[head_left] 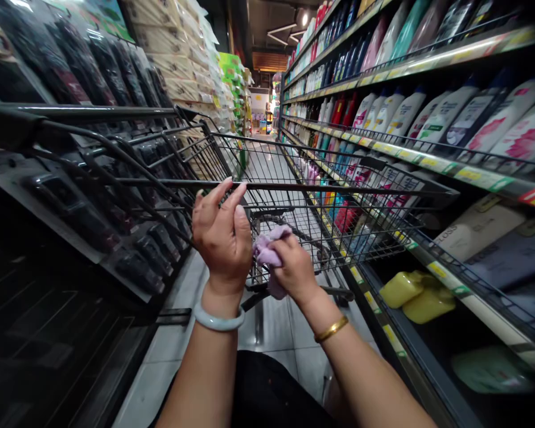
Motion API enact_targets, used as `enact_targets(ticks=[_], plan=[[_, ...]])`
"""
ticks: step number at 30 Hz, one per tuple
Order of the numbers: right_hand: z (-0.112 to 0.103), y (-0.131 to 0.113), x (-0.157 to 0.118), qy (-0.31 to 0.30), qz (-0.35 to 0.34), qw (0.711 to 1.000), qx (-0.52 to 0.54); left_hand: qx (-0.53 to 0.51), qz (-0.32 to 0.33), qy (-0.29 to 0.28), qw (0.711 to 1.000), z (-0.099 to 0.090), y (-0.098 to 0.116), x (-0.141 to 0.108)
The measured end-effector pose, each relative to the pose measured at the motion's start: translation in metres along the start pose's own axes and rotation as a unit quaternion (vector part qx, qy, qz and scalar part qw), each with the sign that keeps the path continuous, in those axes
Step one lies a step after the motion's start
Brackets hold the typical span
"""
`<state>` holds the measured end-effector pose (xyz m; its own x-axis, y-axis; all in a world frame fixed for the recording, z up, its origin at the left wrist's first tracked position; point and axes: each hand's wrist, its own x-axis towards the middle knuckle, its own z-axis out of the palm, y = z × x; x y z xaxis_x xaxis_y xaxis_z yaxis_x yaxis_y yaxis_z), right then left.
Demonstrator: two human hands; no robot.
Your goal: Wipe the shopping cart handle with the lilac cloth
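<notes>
Two grips show, one left grip (223,232) and one right grip (294,264). There are two bangles: one pale bangle (218,321) on the left wrist and one gold bangle (331,330) on the right. One lilac cloth (267,252) and one shopping cart (316,188) make one each. Low on the right, yellow bottles (428,306) number two, with one green item (494,370) nearer below them. Higher on the right stands one teal bottle (408,34); at the near end, white bottles with pink flowers (528,134) number at least two. Blurred hanging packs (71,211) on the left and stacked packages (173,59) farther off number many, too many to count surely.
</notes>
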<state>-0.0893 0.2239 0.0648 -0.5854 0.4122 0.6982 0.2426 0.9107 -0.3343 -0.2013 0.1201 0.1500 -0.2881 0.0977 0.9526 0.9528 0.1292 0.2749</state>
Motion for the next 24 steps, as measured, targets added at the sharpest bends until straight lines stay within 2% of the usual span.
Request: enact_targets(ticks=[2, 4, 6, 8, 10, 12, 13, 15, 18, 21, 22, 24], plan=[[-0.016, 0.001, 0.010, 0.104, 0.048, 0.992, 0.046, -0.016, -0.014, 0.025, 0.999, 0.002, -0.001, -0.002], [-0.029, 0.002, 0.019, 0.221, 0.089, 0.970, 0.053, -0.025, -0.021, 0.037, 0.999, 0.002, -0.001, -0.004], [-0.029, -0.001, 0.020, 0.273, 0.080, 0.958, 0.041, -0.027, -0.016, 0.027, 0.999, 0.003, 0.001, -0.005], [-0.014, -0.009, 0.013, 0.232, 0.009, 0.972, 0.037, -0.027, -0.009, 0.004, 1.000, 0.005, 0.003, -0.005], [0.007, -0.018, 0.003, 0.115, -0.078, 0.990, 0.031, -0.022, -0.005, -0.019, 1.000, 0.005, 0.004, -0.005], [0.020, -0.025, -0.001, 0.050, -0.102, 0.993, 0.040, -0.017, -0.002, -0.037, 0.999, 0.005, 0.003, -0.004], [0.021, -0.026, -0.001, 0.051, -0.085, 0.993, 0.065, -0.017, -0.001, -0.042, 0.999, 0.005, 0.002, -0.003], [0.010, -0.024, 0.006, 0.109, -0.012, 0.985, 0.136, -0.022, -0.002, -0.044, 0.999, 0.004, 0.000, -0.003], [-0.022, -0.014, 0.023, 0.255, 0.106, 0.941, 0.195, -0.028, -0.010, -0.049, 0.998, 0.005, -0.002, -0.003], [-0.042, -0.013, 0.037, 0.362, 0.201, 0.873, 0.258, -0.029, -0.016, -0.044, 0.998, 0.005, 0.004, -0.008], [-0.044, -0.016, 0.041, 0.368, 0.229, 0.847, 0.309, -0.027, -0.020, -0.034, 0.999, 0.005, 0.008, -0.010], [-0.043, -0.027, 0.045, 0.331, 0.277, 0.795, 0.426, -0.021, -0.030, -0.005, 0.999, 0.001, 0.019, -0.013]])
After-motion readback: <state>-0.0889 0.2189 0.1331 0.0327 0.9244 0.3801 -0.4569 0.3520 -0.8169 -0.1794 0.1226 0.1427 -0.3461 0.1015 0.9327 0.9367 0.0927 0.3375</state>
